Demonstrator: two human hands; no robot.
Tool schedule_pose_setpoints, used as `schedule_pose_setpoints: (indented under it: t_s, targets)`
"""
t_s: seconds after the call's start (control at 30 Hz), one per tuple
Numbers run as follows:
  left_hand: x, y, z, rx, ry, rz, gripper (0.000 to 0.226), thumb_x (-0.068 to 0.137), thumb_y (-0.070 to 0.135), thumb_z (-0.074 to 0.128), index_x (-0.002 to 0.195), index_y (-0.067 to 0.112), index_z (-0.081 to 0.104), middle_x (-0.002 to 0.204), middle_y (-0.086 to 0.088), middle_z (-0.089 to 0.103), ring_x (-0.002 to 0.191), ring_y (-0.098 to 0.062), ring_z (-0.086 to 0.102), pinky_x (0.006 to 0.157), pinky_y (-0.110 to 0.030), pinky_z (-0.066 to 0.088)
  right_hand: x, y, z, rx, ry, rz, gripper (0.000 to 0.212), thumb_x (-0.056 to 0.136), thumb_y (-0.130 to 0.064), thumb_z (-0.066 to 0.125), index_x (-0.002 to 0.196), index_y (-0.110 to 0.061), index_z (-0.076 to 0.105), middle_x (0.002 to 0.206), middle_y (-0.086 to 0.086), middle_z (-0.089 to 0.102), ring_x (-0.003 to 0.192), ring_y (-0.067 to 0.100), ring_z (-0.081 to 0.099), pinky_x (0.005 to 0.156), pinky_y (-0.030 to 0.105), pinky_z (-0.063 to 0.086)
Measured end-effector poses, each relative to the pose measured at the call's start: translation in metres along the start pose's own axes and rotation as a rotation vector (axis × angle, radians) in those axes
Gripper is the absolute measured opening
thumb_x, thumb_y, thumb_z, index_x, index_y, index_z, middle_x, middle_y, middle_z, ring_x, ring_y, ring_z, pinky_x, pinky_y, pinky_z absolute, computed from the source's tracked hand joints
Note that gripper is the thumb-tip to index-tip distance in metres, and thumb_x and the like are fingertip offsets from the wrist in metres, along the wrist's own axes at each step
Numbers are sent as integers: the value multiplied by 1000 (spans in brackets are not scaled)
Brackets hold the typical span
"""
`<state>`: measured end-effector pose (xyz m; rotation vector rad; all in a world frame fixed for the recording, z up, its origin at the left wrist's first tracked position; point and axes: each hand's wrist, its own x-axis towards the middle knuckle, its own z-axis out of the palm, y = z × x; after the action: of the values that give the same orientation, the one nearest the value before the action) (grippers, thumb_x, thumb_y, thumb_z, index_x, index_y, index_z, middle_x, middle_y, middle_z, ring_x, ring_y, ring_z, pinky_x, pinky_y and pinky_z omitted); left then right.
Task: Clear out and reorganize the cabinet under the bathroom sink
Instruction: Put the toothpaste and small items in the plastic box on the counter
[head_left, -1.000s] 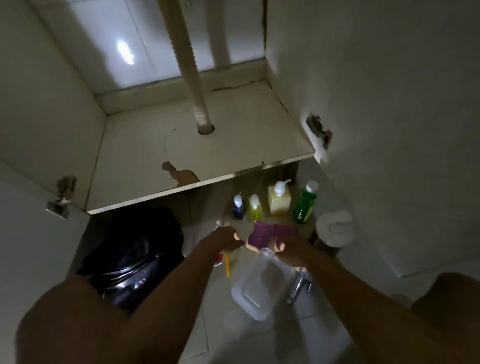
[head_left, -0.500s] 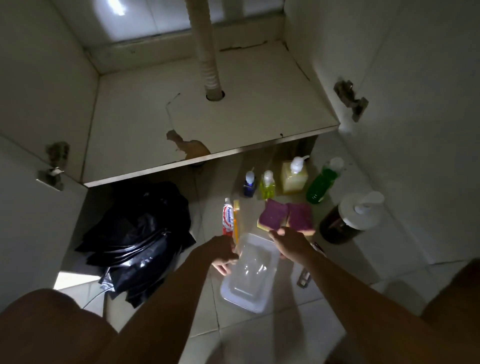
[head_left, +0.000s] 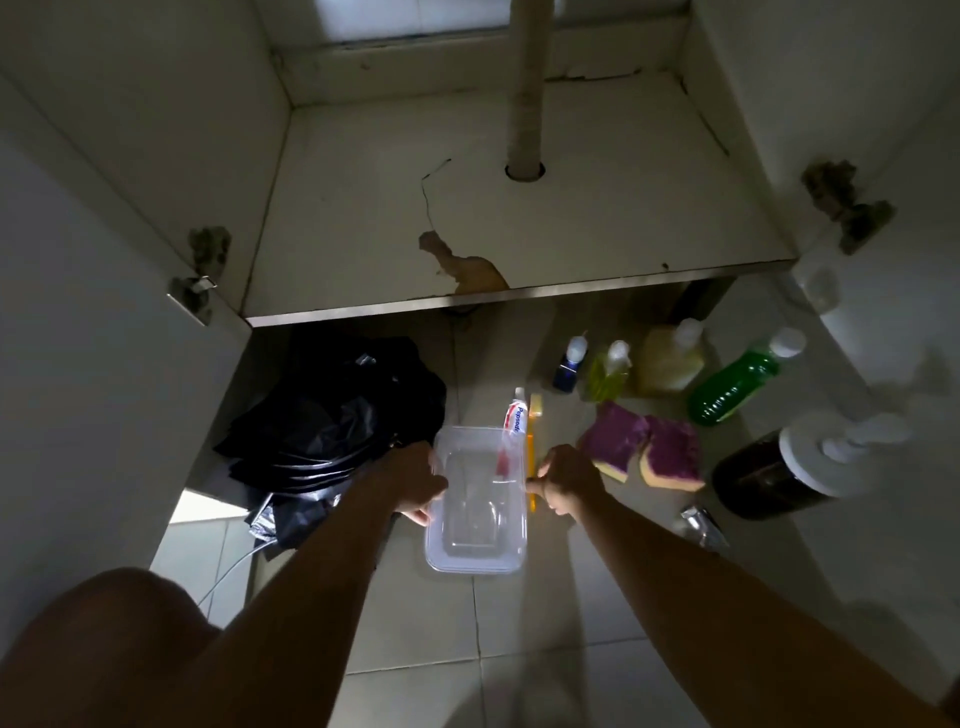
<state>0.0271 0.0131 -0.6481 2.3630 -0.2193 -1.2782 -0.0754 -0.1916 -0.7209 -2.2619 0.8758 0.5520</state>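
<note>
A clear plastic container (head_left: 475, 506) is held over the tiled floor in front of the cabinet. My left hand (head_left: 415, 480) grips its left rim. My right hand (head_left: 566, 478) pinches its right rim with curled fingers. A toothpaste tube (head_left: 513, 418) and a yellow toothbrush (head_left: 535, 410) lie on the floor under the container's far edge, partly seen through it. The cabinet floor (head_left: 571, 223) is bare, with a drain pipe (head_left: 527, 93) going through it and a chipped patch at its front edge.
A black plastic bag (head_left: 332, 426) sits on the floor to the left. Right of the container lie two purple sponges (head_left: 644, 449), several bottles (head_left: 670, 364), a green bottle (head_left: 737, 384), a dark pump jar (head_left: 779, 473) and a small metal object (head_left: 701, 522). Both cabinet doors stand open.
Both hands have taken hold of the clear container and lifted it forward over the toothpaste and toothbrush. My view has moved closer to the cabinet.
</note>
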Motion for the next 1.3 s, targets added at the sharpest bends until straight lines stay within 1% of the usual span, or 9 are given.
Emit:
schedule_pose_setpoints:
  t_s: [0.1, 0.37, 0.6, 0.67, 0.8, 0.9, 1.0, 1.2, 1.3]
  targets:
    - [0, -4, 7, -6, -11, 9, 32, 92, 12, 56, 123, 5, 51, 113, -21, 69, 87, -30, 74, 81, -44, 60, 1, 9, 14, -74, 36, 15, 44, 75, -40, 78, 104, -8, 69, 104, 9, 72, 103, 25, 70, 85, 33, 57]
    - [-7, 13, 37, -96, -146, -74, 36, 93, 4, 52, 128, 7, 43, 99, -27, 66, 83, -37, 73, 79, -48, 60, -13, 46, -18, -267, 32, 34, 47, 87, -35, 67, 126, -9, 58, 124, 11, 66, 113, 28, 65, 91, 31, 50]
    - [-10, 10, 56, -139, -73, -92, 6, 95, 3, 51, 97, 9, 53, 108, -24, 66, 93, -38, 71, 83, -48, 59, 0, 9, -31, -44, 107, -58, 45, 85, -36, 69, 122, -14, 59, 95, 7, 70, 84, 25, 70, 78, 34, 59]
    - [-8, 0, 55, -177, -76, -119, 12, 95, 3, 50, 106, 2, 53, 114, -28, 64, 93, -39, 71, 82, -49, 59, 16, -7, -26, 46, 67, -43, 44, 80, -43, 71, 109, -11, 65, 98, 12, 71, 88, 30, 71, 80, 39, 60]
    - [-4, -17, 48, -178, -89, -151, 25, 95, 5, 51, 119, 0, 50, 104, -21, 61, 79, -31, 70, 78, -46, 61, 55, -20, -8, 48, 116, 6, 73, 65, -76, 70, 102, -13, 68, 92, 10, 72, 86, 26, 72, 81, 36, 60]
    - [-5, -27, 48, -112, -83, -173, 17, 94, 10, 49, 108, 0, 53, 89, -21, 68, 71, -26, 72, 68, -39, 62, 64, -24, 5, 114, 150, 66, 87, 50, -83, 72, 104, -14, 65, 93, 10, 71, 81, 27, 73, 76, 40, 62]
    - [-6, -32, 48, -38, -60, -186, 17, 93, 16, 50, 99, 2, 57, 78, -22, 72, 72, -32, 74, 72, -42, 62, 65, -26, 16, 133, 174, 82, 82, 50, -70, 82, 107, -14, 64, 100, 9, 70, 84, 28, 73, 78, 40, 62]
    - [0, -24, 52, -172, -12, -142, 28, 95, 13, 48, 119, -1, 51, 111, -27, 66, 75, -29, 72, 72, -45, 62, 69, -11, 15, 300, 97, 118, 60, 66, -23, 90, 115, -2, 62, 104, 16, 70, 86, 29, 72, 69, 41, 63]
    - [0, -17, 54, -182, -7, -151, 29, 95, 13, 48, 120, -2, 50, 106, -25, 67, 77, -33, 73, 74, -48, 61, 54, -7, 3, 296, 103, 85, 60, 71, -21, 89, 120, -2, 60, 105, 16, 72, 88, 30, 73, 74, 37, 62]
